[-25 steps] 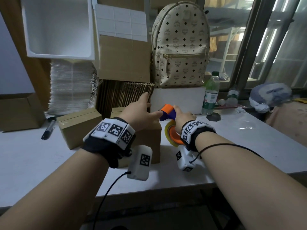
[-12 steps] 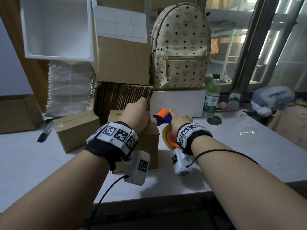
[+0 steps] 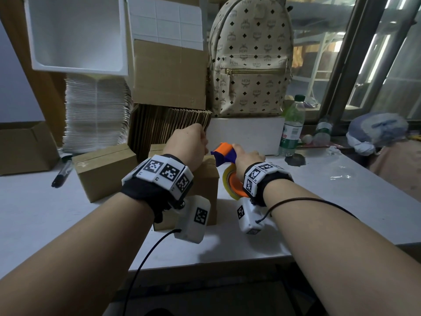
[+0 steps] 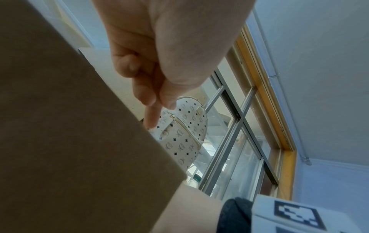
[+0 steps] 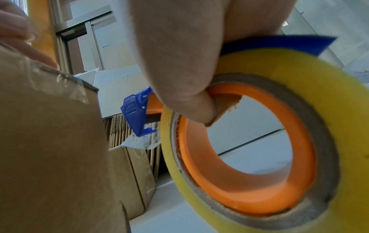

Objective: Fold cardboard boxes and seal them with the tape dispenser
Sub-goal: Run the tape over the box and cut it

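A folded brown cardboard box (image 3: 206, 185) stands on the white table (image 3: 341, 190) in front of me. My left hand (image 3: 189, 144) rests on its top near the far edge. In the left wrist view the index finger (image 4: 151, 116) is straight and touches the box (image 4: 69, 134), while the other fingers curl loosely. My right hand (image 3: 246, 156) grips the tape dispenser (image 3: 230, 179) just right of the box. The thumb (image 5: 189, 94) hooks into the orange core beside the yellow roll (image 5: 279, 78). The blue cutter (image 5: 135, 113) points at the box's far right corner. Clear tape (image 5: 66, 85) lies over the top edge.
A second closed box (image 3: 102, 172) sits to the left with a black marker (image 3: 61, 173) beside it. Behind stand upright flat cardboard sheets (image 3: 168, 124), a white box (image 3: 246, 135) under a patterned backpack (image 3: 250, 58), and a green-capped bottle (image 3: 291, 128).
My left hand has drawn back along the box top and its fingers have curled in; its thumb no longer reaches the dispenser. The right hand and dispenser stay beside the box.
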### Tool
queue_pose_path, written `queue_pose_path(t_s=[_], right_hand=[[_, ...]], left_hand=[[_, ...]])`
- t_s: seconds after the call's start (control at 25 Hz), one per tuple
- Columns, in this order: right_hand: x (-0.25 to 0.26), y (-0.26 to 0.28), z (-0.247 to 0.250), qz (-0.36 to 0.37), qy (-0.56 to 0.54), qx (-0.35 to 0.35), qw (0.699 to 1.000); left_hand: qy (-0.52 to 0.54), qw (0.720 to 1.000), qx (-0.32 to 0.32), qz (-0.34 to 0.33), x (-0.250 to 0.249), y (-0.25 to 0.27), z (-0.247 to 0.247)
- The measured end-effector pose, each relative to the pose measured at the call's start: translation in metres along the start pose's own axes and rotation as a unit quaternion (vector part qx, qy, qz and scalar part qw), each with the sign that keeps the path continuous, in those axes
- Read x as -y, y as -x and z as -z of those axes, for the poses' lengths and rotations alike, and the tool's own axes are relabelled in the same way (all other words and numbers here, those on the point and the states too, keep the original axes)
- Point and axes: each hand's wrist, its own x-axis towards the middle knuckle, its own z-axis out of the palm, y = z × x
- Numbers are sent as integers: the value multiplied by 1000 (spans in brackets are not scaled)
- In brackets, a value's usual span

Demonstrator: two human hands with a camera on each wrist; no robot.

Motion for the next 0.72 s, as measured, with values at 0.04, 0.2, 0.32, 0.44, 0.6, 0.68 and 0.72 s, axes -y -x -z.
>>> queue_pose_path(t_s=[0.04, 0.2, 0.32, 0.44, 0.6, 0.68, 0.72], right_hand=[[0, 0, 0, 2, 3, -1, 1000], [-1, -1, 1, 11, 10, -5, 1000], [-1, -1, 1, 11, 8, -9, 1000], [-1, -3, 0, 12, 13, 0, 1000], [-2, -5, 0, 4, 13, -4, 1000], [-7, -8, 1, -6, 12, -3, 1000], [-9, -7, 2, -4, 12, -9, 1000]], left_hand=[[-3, 1000, 4, 4, 0, 0, 0], [-84, 996, 34, -2, -8, 8, 4], [-79, 987, 136, -33, -14, 15, 6], [-189, 951, 243, -34, -17, 16, 3], [-302, 909, 279, -77, -13, 6, 4], [-324, 892, 306, -77, -11, 4, 8], [-326, 892, 304, -73, -12, 4, 11]])
